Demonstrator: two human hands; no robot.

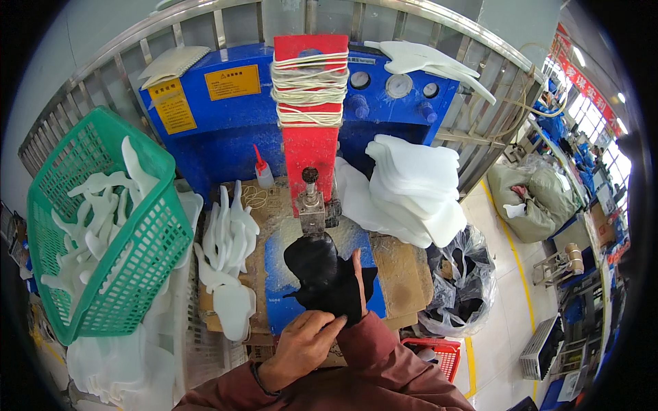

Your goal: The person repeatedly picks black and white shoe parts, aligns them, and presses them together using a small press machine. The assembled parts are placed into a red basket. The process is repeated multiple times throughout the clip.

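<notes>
At lower centre, the left hand (301, 346) pinches a floppy black curved piece (323, 274); the right hand (356, 277) presses flat on it.

Grey metal railing (439, 20) behind, pale tiled floor (507, 322) with a yellow line (514, 253), bright windows (582, 103) far right.
</notes>
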